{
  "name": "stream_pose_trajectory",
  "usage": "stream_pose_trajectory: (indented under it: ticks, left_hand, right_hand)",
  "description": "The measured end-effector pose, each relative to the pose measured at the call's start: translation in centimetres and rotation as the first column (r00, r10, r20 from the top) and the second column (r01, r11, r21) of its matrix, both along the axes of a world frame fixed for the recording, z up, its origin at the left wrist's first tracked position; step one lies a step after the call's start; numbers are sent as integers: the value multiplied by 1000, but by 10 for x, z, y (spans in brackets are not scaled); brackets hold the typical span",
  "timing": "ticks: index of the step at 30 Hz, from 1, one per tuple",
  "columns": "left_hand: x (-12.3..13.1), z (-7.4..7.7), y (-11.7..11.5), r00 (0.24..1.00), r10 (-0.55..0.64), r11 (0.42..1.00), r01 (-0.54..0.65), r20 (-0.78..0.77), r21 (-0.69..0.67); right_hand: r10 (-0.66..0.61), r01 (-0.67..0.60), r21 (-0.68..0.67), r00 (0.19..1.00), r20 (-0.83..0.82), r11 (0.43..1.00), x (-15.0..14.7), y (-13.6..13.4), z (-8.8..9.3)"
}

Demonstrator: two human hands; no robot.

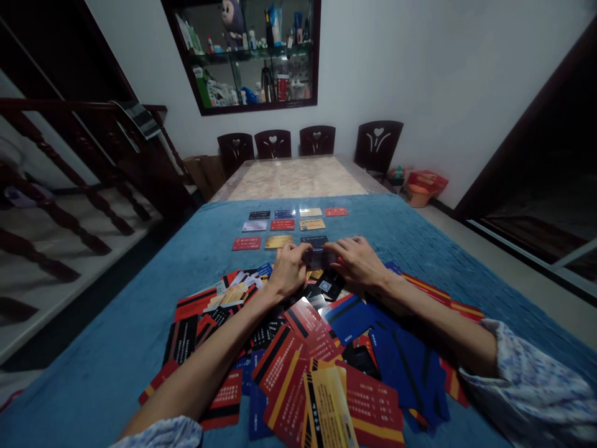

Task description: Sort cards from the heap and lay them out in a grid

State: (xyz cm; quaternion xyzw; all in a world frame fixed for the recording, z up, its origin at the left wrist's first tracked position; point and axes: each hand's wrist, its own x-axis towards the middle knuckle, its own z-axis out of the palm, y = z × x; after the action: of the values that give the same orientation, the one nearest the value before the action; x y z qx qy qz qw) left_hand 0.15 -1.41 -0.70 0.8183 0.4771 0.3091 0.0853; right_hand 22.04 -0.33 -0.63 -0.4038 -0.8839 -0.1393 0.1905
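Observation:
Both hands pinch a dark plastic card [319, 259] between them, just above the far edge of a heap of cards. My left hand [288, 269] is closed on the card's left end, and my right hand [358, 260] grips its right end. Below lie loose red cards [280, 359], blue cards [403, 367] and a gold card [329, 404], overlapping in a wide pile. Beyond the hands, several cards lie face up in rows, among them a red card [247, 243], a gold card [278, 241] and a dark card [314, 241] closest to my fingers.
A blue cloth [140, 348] covers the near part of the table, with bare marble tabletop [298, 175] farther off. Several dark chairs [379, 144] stand at the far end. A wooden railing [60, 162] runs along the left, and an orange bin [418, 194] sits at the right.

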Motion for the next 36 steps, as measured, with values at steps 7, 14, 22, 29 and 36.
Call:
stream_pose_trajectory:
  ticks: [7, 14, 22, 29, 36]
  left_hand:
    - [4, 2, -6, 996, 39, 998, -42, -84, -38]
    - [3, 3, -6, 996, 46, 999, -47, -72, -19]
    - [4, 7, -6, 998, 47, 998, -49, -43, -33]
    - [0, 7, -2, 996, 10, 997, -17, -92, -73]
    - [-3, 10, 0, 981, 13, 998, -24, -195, -53]
  right_hand:
    - [-30, 31, -49, 999, 20, 998, -3, -2, -1]
    - [4, -4, -34, 1000, -2, 999, -2, -1, 0]
    - [28, -29, -29, 999, -28, 999, 2, 4, -2]
    - [31, -32, -10, 999, -19, 999, 3, 4, 0]
    - [33, -33, 6, 999, -9, 999, 6, 7, -3]
